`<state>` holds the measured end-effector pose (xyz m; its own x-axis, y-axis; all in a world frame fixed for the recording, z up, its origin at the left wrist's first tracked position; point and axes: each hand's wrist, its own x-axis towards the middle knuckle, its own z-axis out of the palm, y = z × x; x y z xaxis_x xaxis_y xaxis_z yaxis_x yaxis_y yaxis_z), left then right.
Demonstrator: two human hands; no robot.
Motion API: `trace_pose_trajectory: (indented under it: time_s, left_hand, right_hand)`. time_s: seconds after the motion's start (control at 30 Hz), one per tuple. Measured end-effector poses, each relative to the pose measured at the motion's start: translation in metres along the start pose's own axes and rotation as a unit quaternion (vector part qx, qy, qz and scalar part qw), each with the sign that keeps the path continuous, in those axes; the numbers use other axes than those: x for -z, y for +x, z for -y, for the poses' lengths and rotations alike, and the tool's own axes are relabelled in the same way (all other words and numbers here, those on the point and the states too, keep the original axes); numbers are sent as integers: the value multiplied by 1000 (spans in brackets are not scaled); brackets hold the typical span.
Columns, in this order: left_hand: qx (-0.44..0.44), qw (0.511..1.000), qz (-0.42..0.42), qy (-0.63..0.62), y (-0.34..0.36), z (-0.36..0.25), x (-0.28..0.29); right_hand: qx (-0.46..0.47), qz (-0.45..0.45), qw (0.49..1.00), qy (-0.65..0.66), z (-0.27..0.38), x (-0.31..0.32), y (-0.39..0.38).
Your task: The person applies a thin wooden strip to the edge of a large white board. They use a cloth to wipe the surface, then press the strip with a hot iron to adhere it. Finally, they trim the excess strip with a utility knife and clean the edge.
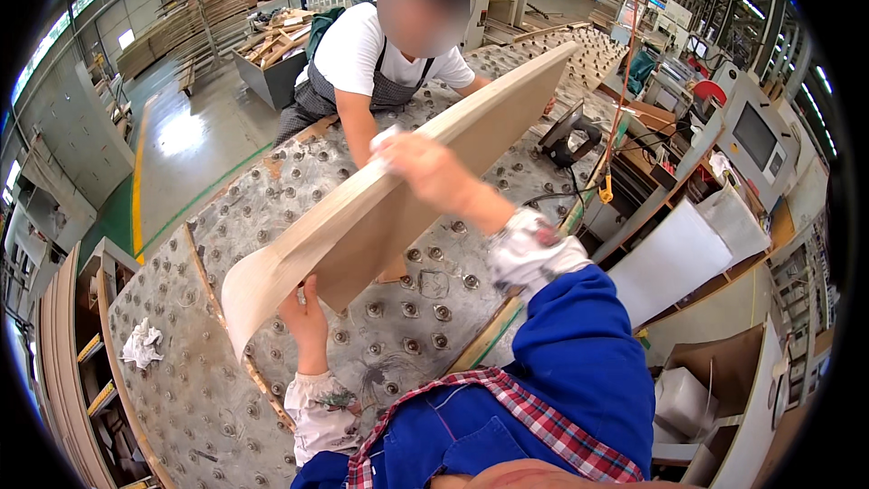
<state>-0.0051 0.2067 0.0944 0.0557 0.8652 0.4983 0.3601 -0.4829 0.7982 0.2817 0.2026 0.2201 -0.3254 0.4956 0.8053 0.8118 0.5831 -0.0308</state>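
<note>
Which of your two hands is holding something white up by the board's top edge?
The right hand, blurred, with a small white thing at its fingers. The left hand is lower, beside the curled strip.

no legible text, no readable labels or signs

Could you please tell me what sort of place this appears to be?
Probably a woodworking workshop: long boards are stacked in the background, a grey bin holds wood pieces, and a wooden panel is held over a studded worktable.
</note>
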Motion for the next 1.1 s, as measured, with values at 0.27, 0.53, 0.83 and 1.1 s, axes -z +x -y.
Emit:
trace_pose_trajectory:
  time_s: [0.27,0.53,0.83,1.1]
  left_hand:
    - [39,998,-34,-32,-4,-5,-5]
    - [44,935,-316,-157,3,-13,-71]
    - [34,830,-405,-381,23,13,-62]
    - [96,813,-482,-311,32,-12,-81]
  right_hand:
    - [-175,-52,974,-135,-175,83,-44]
    - [46,-24,994,101,-45,15,-17]
    - [-103,-29,992,-72,-251,115,-77]
    - [-236,32,964,-121,-309,142,-79]
